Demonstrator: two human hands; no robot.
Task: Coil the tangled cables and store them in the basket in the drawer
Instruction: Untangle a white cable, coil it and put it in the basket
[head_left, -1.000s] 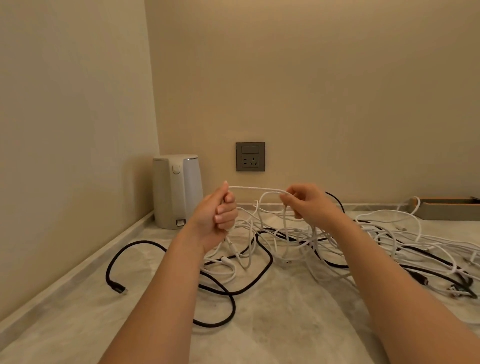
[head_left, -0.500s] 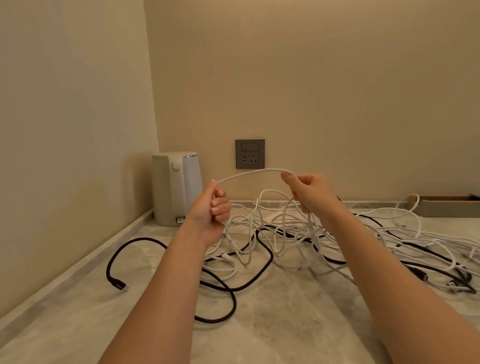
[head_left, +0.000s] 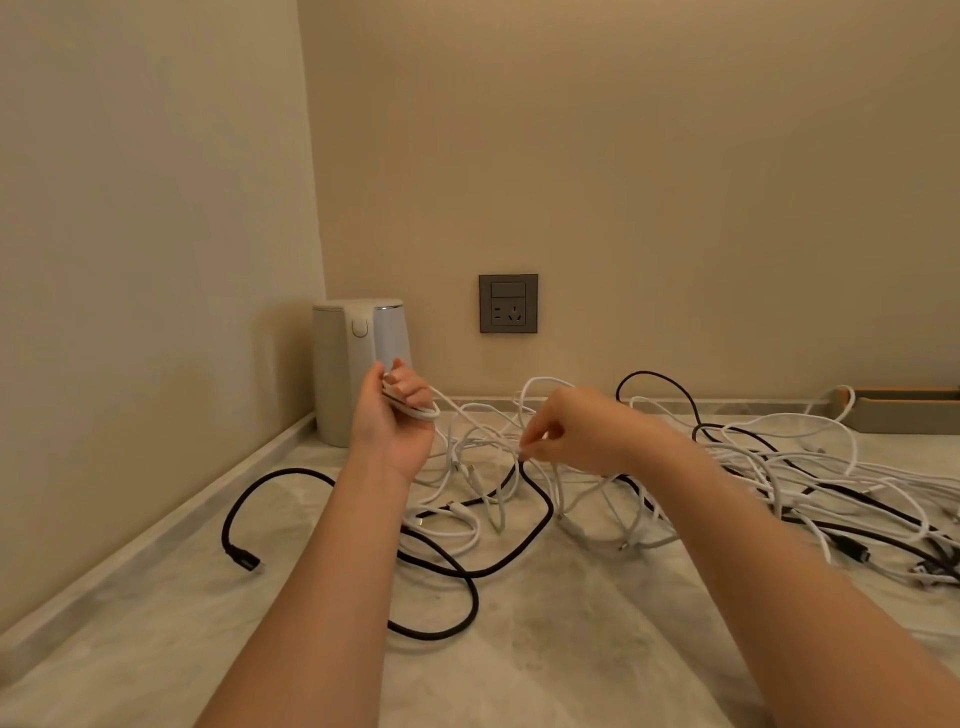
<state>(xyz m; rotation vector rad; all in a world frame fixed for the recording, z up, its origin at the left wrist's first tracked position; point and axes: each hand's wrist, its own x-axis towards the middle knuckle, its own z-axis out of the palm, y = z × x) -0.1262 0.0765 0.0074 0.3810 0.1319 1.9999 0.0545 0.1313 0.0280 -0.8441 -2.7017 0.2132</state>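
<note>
A tangle of white and black cables (head_left: 753, 467) lies across the marble counter. My left hand (head_left: 397, 415) is raised above the counter's left part and grips a small coil of white cable (head_left: 415, 410) between thumb and curled fingers. A strand runs from that coil down to my right hand (head_left: 576, 434), which pinches the same white cable at its fingertips just above the pile. A black cable (head_left: 467, 571) loops on the counter under my left forearm, its plug end (head_left: 249, 561) at the left. No drawer or basket is in view.
A white kettle (head_left: 353, 369) stands in the back left corner beside the wall. A grey wall socket (head_left: 508, 303) sits above the counter. A shallow grey tray (head_left: 904, 410) lies at the far right against the wall.
My right hand dropped from its raised position down to the pile, taking a new pinch lower on the white cable. My left hand now holds one more loop of white cable.
</note>
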